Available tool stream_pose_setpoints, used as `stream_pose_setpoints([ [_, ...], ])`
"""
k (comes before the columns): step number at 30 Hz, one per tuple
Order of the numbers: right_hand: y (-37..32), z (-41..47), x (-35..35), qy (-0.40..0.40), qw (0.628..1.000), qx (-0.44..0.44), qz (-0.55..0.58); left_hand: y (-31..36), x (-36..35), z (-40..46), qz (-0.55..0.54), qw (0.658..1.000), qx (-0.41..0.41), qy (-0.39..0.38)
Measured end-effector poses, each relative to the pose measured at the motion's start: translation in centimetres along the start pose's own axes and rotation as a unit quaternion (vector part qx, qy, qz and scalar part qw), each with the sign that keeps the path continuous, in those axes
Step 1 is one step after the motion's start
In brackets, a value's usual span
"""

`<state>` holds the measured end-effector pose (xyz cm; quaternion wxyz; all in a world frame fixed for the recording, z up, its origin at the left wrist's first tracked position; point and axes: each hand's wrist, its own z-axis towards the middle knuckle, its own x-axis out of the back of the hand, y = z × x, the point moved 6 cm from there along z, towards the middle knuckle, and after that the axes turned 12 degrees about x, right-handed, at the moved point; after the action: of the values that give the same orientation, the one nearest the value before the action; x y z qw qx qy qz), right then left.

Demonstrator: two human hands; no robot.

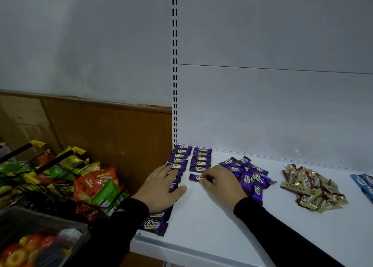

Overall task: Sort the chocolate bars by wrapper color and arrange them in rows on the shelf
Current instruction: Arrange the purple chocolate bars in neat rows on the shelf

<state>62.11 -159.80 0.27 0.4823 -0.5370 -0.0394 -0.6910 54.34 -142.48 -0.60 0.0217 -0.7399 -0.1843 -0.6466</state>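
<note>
The right hand [219,183] pinches a purple bar [196,177] at its end, setting it at the foot of the second row [201,159], probably to square it up. The left hand [164,188] lies flat, fingers spread, on the first row [178,161], likely steadying it. Loose purple [250,178], gold [310,188] and blue [363,183] heaps wait on the shelf [212,226]. A wire basket [50,188] beside holds snack bags [96,184]
</note>
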Motion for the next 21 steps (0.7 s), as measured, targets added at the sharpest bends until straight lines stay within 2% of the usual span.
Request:
stream_pose_setpoints([
  [11,-0.1,0.5,-0.3,0.001,1.0,0.003,-0.015,-0.2,-0.4,-0.1,-0.014,1.0,0.005,-0.009],
  [17,-0.2,0.1,0.1,0.017,1.0,-0.012,0.004,-0.1,0.2,-0.3,-0.028,1.0,-0.003,0.007],
  [21,-0.4,0.0,1.3,0.013,1.0,0.008,0.01,0.4,0.9,-0.4,-0.031,0.999,-0.011,0.024],
])
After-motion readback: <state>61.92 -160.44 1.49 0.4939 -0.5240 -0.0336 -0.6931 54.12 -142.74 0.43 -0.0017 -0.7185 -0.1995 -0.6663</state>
